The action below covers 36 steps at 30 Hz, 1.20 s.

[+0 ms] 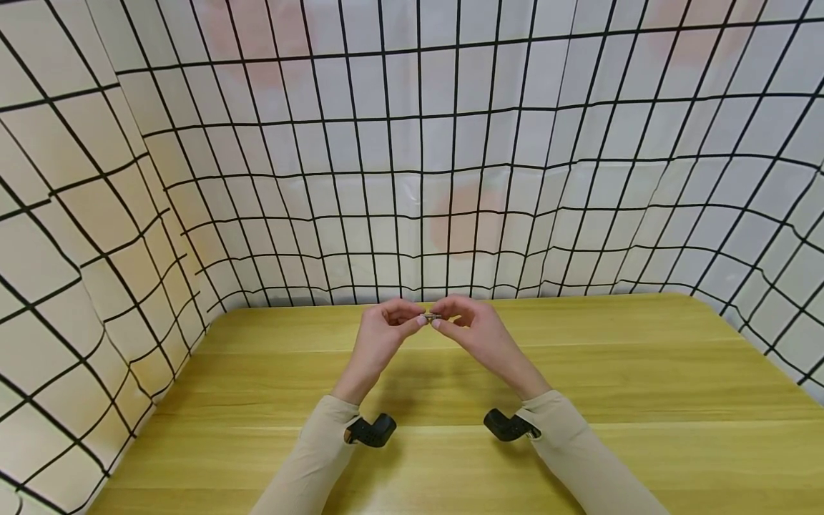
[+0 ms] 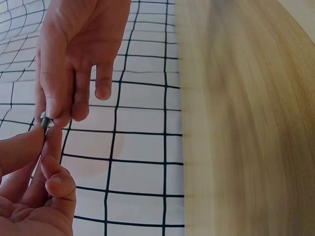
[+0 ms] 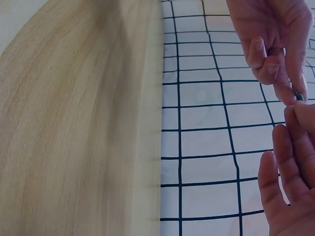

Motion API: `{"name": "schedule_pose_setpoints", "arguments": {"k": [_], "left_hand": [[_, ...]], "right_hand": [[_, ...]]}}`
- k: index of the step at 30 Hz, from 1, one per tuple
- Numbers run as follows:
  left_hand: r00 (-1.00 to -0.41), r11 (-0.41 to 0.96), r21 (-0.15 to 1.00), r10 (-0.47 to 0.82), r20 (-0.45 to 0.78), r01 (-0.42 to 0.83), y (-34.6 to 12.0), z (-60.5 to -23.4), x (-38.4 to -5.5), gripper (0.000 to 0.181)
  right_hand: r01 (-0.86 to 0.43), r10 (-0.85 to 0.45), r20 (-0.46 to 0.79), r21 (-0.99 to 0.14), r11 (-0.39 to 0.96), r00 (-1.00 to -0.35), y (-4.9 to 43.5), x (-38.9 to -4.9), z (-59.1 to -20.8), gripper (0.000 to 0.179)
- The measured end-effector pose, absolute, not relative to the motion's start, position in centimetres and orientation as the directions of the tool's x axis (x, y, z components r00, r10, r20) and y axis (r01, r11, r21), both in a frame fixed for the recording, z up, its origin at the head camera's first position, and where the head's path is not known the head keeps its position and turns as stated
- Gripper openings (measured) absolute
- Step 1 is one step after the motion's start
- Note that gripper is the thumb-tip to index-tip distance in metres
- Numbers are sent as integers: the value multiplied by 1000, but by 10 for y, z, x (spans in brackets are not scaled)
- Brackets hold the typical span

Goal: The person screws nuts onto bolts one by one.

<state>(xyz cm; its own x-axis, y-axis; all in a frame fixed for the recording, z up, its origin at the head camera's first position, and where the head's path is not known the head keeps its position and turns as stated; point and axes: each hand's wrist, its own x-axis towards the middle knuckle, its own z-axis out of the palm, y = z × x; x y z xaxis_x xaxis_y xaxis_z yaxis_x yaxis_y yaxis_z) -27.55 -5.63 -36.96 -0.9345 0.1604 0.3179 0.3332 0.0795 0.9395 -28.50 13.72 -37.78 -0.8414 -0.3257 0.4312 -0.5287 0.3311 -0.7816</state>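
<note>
A small, slim metal bolt (image 1: 430, 316) spans the gap between my two hands, above the far part of the table. Thumb and forefinger of my left hand (image 1: 376, 336) pinch one end of it. The other end sits between the thumb and forefinger of my right hand (image 1: 483, 329). In the left wrist view the bolt (image 2: 45, 122) shows a wider, nut-like ring at the right hand's fingertips. Only a dark bit of the bolt (image 3: 299, 97) appears in the right wrist view, the rest covered by fingers. Other fingers of both hands curve loosely.
Below the hands lies a wooden table (image 1: 438, 458) with yellowish planks. A white sheet wall with a black grid (image 1: 360, 193) rises behind its far edge and along both sides. Black wrist cameras (image 1: 373, 430) stick out from the beige sleeves (image 1: 309, 458).
</note>
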Motion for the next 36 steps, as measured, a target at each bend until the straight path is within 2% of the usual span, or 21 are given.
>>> {"name": "schedule_pose_setpoints", "arguments": {"k": [17, 28, 32, 36], "left_hand": [[-933, 91, 939, 178, 313, 332, -57, -369, -274, 11], [-934, 86, 942, 187, 304, 324, -56, -369, -274, 15], [-937, 95, 943, 179, 299, 319, -56, -369, -274, 14], [-936, 94, 942, 176, 304, 323, -56, -368, -274, 12]], "right_hand": [[-468, -297, 381, -820, 330, -876, 138, -283, -379, 26], [-450, -272, 371, -822, 348, -888, 138, -285, -380, 29], [-434, -270, 359, -845, 312, -893, 137, -286, -379, 33], [-435, -300, 354, -860, 268, -886, 138, -286, -378, 29]]}}
